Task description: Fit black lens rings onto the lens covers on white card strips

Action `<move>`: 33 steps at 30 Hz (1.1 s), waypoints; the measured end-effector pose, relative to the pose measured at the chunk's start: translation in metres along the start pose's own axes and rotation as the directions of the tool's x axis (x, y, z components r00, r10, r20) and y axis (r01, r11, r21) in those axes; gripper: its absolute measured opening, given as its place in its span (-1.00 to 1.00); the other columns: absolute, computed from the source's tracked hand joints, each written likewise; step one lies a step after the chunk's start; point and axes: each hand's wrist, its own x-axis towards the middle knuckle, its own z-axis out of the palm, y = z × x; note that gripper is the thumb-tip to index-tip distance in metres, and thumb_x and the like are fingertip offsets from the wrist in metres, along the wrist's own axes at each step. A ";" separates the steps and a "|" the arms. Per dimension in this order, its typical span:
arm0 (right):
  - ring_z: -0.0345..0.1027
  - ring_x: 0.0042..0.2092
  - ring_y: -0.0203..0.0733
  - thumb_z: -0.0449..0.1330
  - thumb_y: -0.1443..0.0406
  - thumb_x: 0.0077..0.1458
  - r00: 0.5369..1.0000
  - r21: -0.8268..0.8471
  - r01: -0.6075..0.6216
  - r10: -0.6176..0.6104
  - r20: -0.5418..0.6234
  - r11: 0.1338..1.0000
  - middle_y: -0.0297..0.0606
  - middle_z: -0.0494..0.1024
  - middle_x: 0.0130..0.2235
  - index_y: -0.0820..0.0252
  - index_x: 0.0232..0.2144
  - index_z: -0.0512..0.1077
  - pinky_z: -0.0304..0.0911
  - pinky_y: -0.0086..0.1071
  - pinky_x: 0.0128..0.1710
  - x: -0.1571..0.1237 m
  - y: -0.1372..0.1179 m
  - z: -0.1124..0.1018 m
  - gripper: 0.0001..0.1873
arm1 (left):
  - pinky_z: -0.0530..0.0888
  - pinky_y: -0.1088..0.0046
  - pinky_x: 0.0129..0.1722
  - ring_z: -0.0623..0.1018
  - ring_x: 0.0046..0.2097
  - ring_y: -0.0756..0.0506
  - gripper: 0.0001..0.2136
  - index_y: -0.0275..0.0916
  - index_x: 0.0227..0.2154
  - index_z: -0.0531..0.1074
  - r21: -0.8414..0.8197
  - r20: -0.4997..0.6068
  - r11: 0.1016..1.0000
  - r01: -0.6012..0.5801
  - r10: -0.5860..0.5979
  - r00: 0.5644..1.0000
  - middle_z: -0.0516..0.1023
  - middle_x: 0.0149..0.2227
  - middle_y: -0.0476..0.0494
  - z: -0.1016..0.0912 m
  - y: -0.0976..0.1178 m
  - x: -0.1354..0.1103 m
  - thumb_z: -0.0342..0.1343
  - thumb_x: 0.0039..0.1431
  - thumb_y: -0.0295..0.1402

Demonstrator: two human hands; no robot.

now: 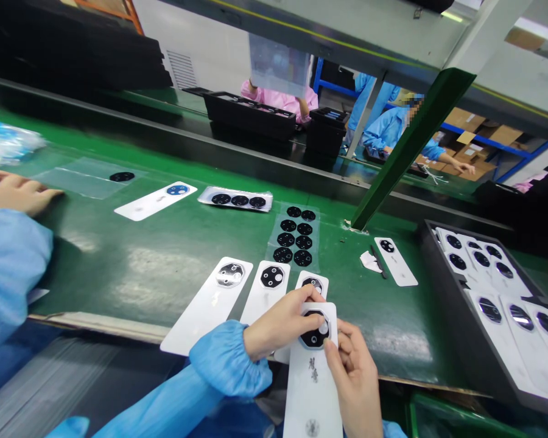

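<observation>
I hold a white phone back cover (311, 377) over the near edge of the green bench. My left hand (281, 325) grips its top left, with a fingertip on the black camera ring (314, 328). My right hand (354, 371) pinches the cover's right edge, thumb on the ring. Three more white covers (209, 304) (263, 292) (311, 283) lie side by side just beyond my hands. A clear sheet of black round lens parts (295, 234) lies behind them.
A black tray (456, 316) with several white covers stands at the right. Another white cover (396, 260) and a scrap lie near a green post (406, 152). A co-worker's hand (13, 191) and blue sleeve rest at the left. Other people work behind the conveyor.
</observation>
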 end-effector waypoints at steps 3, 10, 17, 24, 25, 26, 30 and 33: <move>0.42 -0.38 -0.19 0.19 0.04 0.01 1.000 -0.002 -0.003 0.003 -0.002 1.000 -0.18 0.57 -0.29 0.19 -0.13 0.33 0.23 -0.46 -0.49 0.000 0.000 0.000 -0.55 | 0.30 0.47 -0.34 0.35 -0.34 -0.02 -0.85 -0.25 -0.36 0.28 0.015 -0.004 1.000 0.007 -0.007 1.000 0.36 -0.39 0.02 0.001 0.002 0.000 0.04 -0.06 -0.43; 0.43 -0.37 -0.19 0.19 0.04 0.01 1.000 -0.009 -0.006 0.006 -0.009 1.000 -0.17 0.57 -0.27 0.19 -0.13 0.33 0.21 -0.47 -0.52 -0.001 -0.001 0.000 -0.55 | 0.28 0.46 -0.34 0.34 -0.32 -0.03 -0.88 -0.24 -0.37 0.28 0.075 -0.025 0.997 -0.010 0.012 1.000 0.33 -0.38 0.00 0.004 0.003 0.000 0.00 -0.04 -0.45; 0.42 -0.37 -0.20 0.21 0.05 0.00 0.998 0.027 -0.047 0.045 0.053 0.999 -0.19 0.57 -0.28 0.20 -0.12 0.30 0.29 -0.43 -0.40 0.003 0.000 -0.006 -0.54 | 0.30 0.40 -0.22 0.36 -0.22 -0.08 -0.87 -0.23 -0.33 0.28 0.128 0.002 0.990 -0.059 0.059 0.998 0.36 -0.30 -0.04 0.002 0.001 0.002 0.02 0.01 -0.39; 0.29 -0.51 -0.31 0.21 0.05 0.00 1.000 0.041 -0.020 0.021 -0.016 0.999 -0.25 0.55 -0.35 0.20 -0.15 0.32 0.17 -0.48 -0.54 0.001 -0.002 -0.002 -0.56 | 0.32 0.43 -0.26 0.38 -0.25 -0.06 -0.83 -0.23 -0.32 0.29 0.106 0.037 0.993 -0.053 0.050 0.998 0.37 -0.30 -0.03 0.000 0.007 0.000 0.05 -0.03 -0.37; 0.28 -0.51 -0.31 0.21 0.04 0.00 1.000 0.039 -0.020 0.020 -0.019 0.999 -0.25 0.54 -0.35 0.19 -0.15 0.32 0.16 -0.47 -0.54 0.001 -0.001 -0.002 -0.56 | 0.32 0.44 -0.27 0.38 -0.26 -0.06 -0.83 -0.23 -0.32 0.29 0.103 0.029 0.994 -0.048 0.045 0.999 0.37 -0.31 -0.03 0.001 0.007 0.000 0.04 -0.04 -0.38; 0.28 -0.51 -0.31 0.20 0.04 0.00 1.000 0.038 -0.021 0.022 -0.021 0.999 -0.26 0.54 -0.36 0.19 -0.16 0.32 0.16 -0.47 -0.54 0.001 -0.001 -0.002 -0.56 | 0.31 0.44 -0.28 0.37 -0.26 -0.06 -0.83 -0.24 -0.32 0.29 0.100 0.019 0.994 -0.043 0.042 0.999 0.37 -0.31 -0.03 0.001 0.008 0.000 0.04 -0.04 -0.39; 0.25 -0.53 -0.31 0.20 0.03 0.00 1.000 0.020 -0.024 0.025 -0.017 0.999 -0.26 0.54 -0.38 0.19 -0.15 0.32 0.13 -0.47 -0.56 0.001 -0.001 -0.002 -0.55 | 0.30 0.45 -0.28 0.37 -0.26 -0.05 -0.82 -0.23 -0.32 0.30 0.082 0.001 0.996 -0.030 0.030 1.000 0.37 -0.32 -0.02 0.002 0.007 0.000 0.05 -0.05 -0.40; 0.28 -0.51 -0.30 0.19 0.04 0.01 1.000 0.019 -0.023 0.023 -0.001 1.000 -0.24 0.54 -0.36 0.19 -0.14 0.31 0.14 -0.46 -0.54 0.001 -0.001 -0.003 -0.55 | 0.30 0.45 -0.29 0.37 -0.28 -0.05 -0.83 -0.24 -0.33 0.30 0.071 0.001 0.997 -0.022 0.022 1.000 0.37 -0.32 -0.02 0.003 0.007 0.001 0.06 -0.05 -0.41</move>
